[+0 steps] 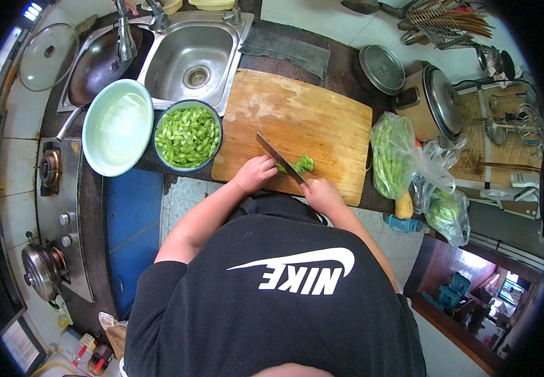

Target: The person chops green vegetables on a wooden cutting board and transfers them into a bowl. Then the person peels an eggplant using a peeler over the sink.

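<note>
My right hand (323,195) is closed round the handle of a kitchen knife (279,156), whose blade slants up and left over a wooden cutting board (295,113). On the blade's left side, my left hand (256,173) has its fingers bent against a short bit of green vegetable; how firmly it grips is hidden. Sliced green pieces (305,163) lie just right of the blade. Left of the board, a blue-rimmed bowl (188,135) is full of cut green slices.
A pale green basin (117,127) stands left of the bowl, before a steel sink (191,52). Right of the board lie a plastic bag of green beans (391,155) and a rice cooker (429,103). A grey cloth (286,49) lies behind the board; a gas stove (64,207) is far left.
</note>
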`<act>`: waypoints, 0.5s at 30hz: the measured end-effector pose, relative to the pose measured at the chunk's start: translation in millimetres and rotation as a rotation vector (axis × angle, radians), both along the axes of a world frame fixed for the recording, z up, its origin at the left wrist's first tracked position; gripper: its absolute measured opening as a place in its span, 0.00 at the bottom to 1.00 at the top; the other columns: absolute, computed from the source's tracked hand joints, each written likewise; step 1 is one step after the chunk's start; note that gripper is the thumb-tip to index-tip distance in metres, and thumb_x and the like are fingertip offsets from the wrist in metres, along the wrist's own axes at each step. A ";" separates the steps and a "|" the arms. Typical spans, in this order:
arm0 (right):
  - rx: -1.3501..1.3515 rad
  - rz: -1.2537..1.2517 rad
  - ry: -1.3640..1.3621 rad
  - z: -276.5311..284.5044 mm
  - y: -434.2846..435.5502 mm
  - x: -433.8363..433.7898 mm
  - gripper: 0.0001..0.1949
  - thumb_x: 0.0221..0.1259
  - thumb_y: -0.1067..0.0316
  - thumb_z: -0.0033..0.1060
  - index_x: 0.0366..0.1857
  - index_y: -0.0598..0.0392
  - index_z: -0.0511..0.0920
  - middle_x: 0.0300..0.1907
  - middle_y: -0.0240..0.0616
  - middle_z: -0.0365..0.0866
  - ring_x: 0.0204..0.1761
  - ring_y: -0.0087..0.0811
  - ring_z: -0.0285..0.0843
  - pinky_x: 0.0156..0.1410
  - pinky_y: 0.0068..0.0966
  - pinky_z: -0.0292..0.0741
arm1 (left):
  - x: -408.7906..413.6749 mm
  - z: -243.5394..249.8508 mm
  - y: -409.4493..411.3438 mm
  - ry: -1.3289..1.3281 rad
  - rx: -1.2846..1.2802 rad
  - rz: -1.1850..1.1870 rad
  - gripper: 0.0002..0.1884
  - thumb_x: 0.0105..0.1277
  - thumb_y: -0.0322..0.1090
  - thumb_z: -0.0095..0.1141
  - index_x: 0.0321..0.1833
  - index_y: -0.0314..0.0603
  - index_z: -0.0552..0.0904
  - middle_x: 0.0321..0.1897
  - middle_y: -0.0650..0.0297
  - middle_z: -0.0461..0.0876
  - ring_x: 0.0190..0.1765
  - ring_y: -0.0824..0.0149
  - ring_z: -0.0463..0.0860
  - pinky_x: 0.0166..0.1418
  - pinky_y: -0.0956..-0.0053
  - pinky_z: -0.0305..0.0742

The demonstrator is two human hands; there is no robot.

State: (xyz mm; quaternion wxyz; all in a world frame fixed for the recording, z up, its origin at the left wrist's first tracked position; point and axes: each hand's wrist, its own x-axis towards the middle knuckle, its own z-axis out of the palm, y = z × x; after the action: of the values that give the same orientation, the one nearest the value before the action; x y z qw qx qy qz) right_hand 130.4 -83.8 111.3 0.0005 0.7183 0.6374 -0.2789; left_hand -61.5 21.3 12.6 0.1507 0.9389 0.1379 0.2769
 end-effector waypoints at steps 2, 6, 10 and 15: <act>0.006 0.014 -0.022 0.5 0.5 -1.1 0.15 0.59 0.58 0.50 0.26 0.59 0.80 0.25 0.54 0.79 0.30 0.53 0.78 0.38 0.45 0.75 | -0.1 -1.0 -0.2 -0.011 -0.024 -0.004 0.07 0.48 0.32 0.50 0.31 0.42 0.74 0.35 0.59 0.75 0.40 0.59 0.76 0.40 0.68 0.74; -0.033 0.043 -0.058 11.1 4.6 -5.2 0.15 0.60 0.59 0.48 0.26 0.60 0.80 0.27 0.53 0.80 0.31 0.52 0.80 0.40 0.45 0.76 | -0.3 3.3 1.1 -0.038 -0.030 -0.011 0.08 0.47 0.32 0.50 0.31 0.41 0.74 0.35 0.59 0.75 0.39 0.58 0.76 0.40 0.68 0.75; -0.049 0.023 -0.062 8.1 5.9 -5.4 0.16 0.60 0.58 0.48 0.25 0.60 0.80 0.27 0.53 0.80 0.31 0.52 0.80 0.39 0.45 0.76 | 0.0 3.1 1.5 -0.029 -0.036 -0.016 0.08 0.47 0.31 0.50 0.31 0.41 0.74 0.35 0.59 0.75 0.39 0.58 0.76 0.40 0.68 0.75; -0.078 0.013 -0.076 2.0 15.9 -14.5 0.16 0.61 0.58 0.48 0.25 0.59 0.80 0.27 0.53 0.80 0.32 0.52 0.80 0.40 0.45 0.76 | 0.1 2.6 2.3 -0.031 -0.034 -0.029 0.08 0.47 0.31 0.50 0.32 0.41 0.74 0.35 0.59 0.75 0.39 0.59 0.75 0.40 0.68 0.75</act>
State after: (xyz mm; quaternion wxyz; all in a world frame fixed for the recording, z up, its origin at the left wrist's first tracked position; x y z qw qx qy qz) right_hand 115.9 -67.8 113.3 0.0547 0.7236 0.6303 -0.2761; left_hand -61.4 23.6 15.1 0.1726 0.9337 0.1267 0.2870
